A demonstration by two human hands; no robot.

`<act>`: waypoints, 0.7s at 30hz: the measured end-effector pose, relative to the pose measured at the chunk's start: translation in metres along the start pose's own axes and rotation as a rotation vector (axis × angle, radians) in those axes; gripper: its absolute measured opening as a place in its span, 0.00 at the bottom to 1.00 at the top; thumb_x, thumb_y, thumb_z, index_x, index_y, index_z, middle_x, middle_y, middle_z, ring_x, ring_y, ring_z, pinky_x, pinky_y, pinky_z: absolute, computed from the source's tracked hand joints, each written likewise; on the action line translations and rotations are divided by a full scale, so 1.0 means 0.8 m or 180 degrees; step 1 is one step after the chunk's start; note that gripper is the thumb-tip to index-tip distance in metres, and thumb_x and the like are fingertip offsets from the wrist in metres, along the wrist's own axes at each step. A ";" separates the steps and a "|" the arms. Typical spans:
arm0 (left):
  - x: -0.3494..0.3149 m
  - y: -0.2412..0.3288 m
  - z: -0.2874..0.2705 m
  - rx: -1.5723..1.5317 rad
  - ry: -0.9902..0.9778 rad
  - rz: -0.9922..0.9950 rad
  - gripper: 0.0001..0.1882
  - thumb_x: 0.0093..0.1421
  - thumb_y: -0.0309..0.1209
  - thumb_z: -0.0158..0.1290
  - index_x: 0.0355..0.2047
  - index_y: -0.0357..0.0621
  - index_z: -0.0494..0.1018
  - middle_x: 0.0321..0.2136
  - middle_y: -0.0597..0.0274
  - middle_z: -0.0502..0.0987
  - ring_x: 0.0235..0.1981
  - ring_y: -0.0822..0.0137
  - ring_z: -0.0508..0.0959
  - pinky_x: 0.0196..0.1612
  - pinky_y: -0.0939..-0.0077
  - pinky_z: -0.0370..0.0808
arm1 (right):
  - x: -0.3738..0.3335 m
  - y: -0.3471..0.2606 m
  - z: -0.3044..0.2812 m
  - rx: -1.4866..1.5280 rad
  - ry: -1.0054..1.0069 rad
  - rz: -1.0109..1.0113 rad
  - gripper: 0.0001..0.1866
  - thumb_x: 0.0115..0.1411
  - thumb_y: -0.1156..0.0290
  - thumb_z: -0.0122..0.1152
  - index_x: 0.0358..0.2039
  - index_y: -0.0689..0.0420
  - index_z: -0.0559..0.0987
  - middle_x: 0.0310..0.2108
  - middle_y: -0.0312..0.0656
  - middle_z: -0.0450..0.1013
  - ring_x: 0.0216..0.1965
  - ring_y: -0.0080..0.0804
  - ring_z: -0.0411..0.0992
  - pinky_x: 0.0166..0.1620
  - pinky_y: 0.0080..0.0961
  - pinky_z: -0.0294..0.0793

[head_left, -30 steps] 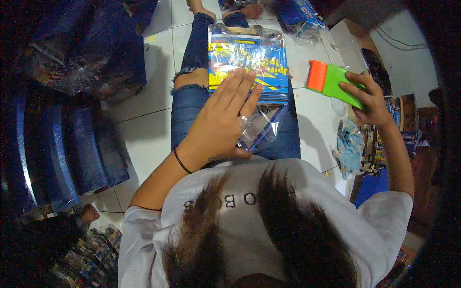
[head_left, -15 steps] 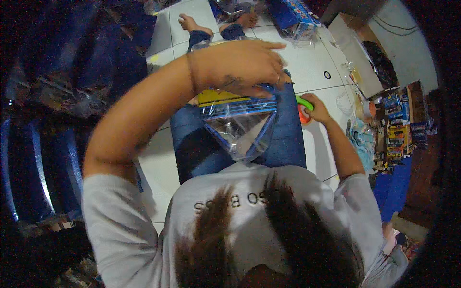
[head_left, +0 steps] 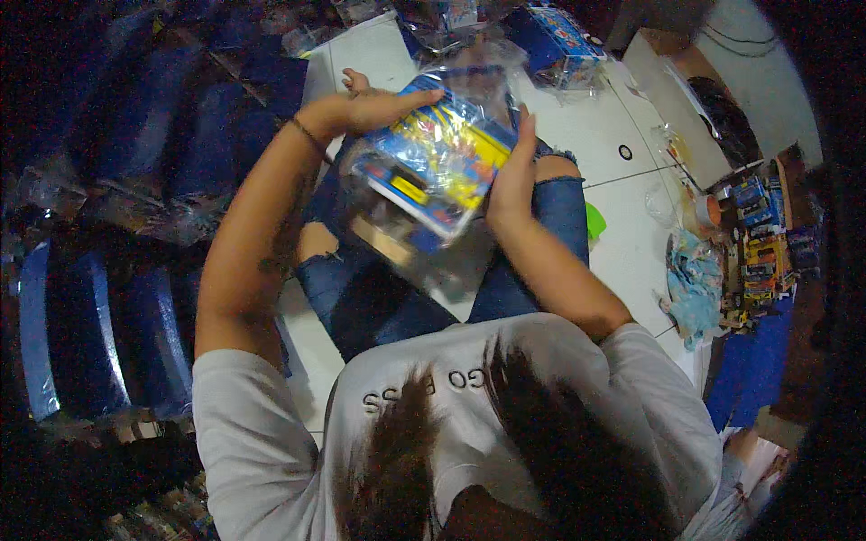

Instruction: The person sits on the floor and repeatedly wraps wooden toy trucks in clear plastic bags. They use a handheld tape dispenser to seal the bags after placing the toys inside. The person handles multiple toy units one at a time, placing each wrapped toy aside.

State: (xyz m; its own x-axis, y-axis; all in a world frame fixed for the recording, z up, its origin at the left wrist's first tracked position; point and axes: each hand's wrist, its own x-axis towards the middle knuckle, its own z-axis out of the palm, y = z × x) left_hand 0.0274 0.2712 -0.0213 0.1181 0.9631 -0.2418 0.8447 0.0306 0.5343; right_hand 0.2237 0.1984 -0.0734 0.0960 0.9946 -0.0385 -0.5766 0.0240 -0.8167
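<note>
Over lap, above tiled floor (head_left: 622, 108) | left hand (head_left: 374, 108) & right hand (head_left: 512, 176) gripping boxed toy (head_left: 431, 171) in clear plastic bag (head_left: 424, 243), fingers flat | judging: keeping box square w/ bag mouth, supporting both ends.

The person sits on the floor (head_left: 613, 117) with a boxed toy in a plastic bag (head_left: 433, 171) over their lap, between both hands: left hand (head_left: 379, 108) at its far left edge, right hand (head_left: 511, 176) against its right side. A small block (head_left: 594, 221) lies on the floor just right of the knee, a tape roll (head_left: 705, 209) farther right.
</note>
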 end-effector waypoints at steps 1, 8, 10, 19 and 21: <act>-0.032 0.000 0.006 -0.1269 -0.0072 -0.0149 0.35 0.58 0.59 0.46 0.49 0.37 0.69 0.42 0.47 0.75 0.41 0.59 0.77 0.45 0.69 0.74 | 0.015 0.000 0.006 0.0379 -0.0150 0.0368 0.39 0.62 0.39 0.39 0.62 0.59 0.59 0.54 0.49 0.66 0.48 0.34 0.71 0.48 0.26 0.72; -0.182 0.024 0.075 -0.3454 0.0363 0.0208 0.45 0.58 0.37 0.54 0.64 0.33 0.37 0.52 0.51 0.68 0.50 0.65 0.71 0.52 0.74 0.69 | 0.034 -0.042 -0.006 -0.0713 -0.1260 0.0913 0.42 0.58 0.34 0.42 0.56 0.61 0.67 0.47 0.46 0.73 0.40 0.31 0.75 0.41 0.25 0.75; -0.181 0.022 0.095 -0.3792 0.0533 0.0236 0.50 0.58 0.36 0.54 0.64 0.31 0.28 0.54 0.49 0.65 0.53 0.64 0.69 0.54 0.75 0.67 | 0.029 -0.053 0.003 -0.1669 -0.1229 -0.0028 0.39 0.57 0.38 0.49 0.54 0.62 0.69 0.47 0.47 0.73 0.41 0.31 0.75 0.42 0.26 0.75; -0.175 0.027 0.090 -0.2220 0.1621 0.0742 0.57 0.56 0.40 0.57 0.64 0.35 0.23 0.61 0.43 0.55 0.57 0.59 0.65 0.58 0.74 0.61 | 0.028 -0.165 0.115 -0.3809 -0.1902 -0.2473 0.17 0.54 0.73 0.61 0.43 0.65 0.71 0.27 0.47 0.73 0.28 0.34 0.74 0.32 0.30 0.73; -0.180 0.033 0.073 -0.1174 0.2043 0.1280 0.54 0.53 0.46 0.58 0.66 0.34 0.35 0.62 0.37 0.52 0.63 0.50 0.55 0.64 0.59 0.51 | 0.018 -0.187 0.105 -0.2252 -0.2024 -0.1530 0.10 0.56 0.81 0.54 0.40 0.65 0.71 0.22 0.42 0.70 0.27 0.22 0.73 0.30 0.21 0.71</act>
State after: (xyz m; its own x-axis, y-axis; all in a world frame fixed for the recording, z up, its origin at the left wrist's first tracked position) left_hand 0.0634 0.1174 -0.0195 -0.0404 0.8810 0.4715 0.5640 -0.3694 0.7386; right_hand 0.2432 0.2178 0.0970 -0.3711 0.7709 0.5177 0.0314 0.5676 -0.8227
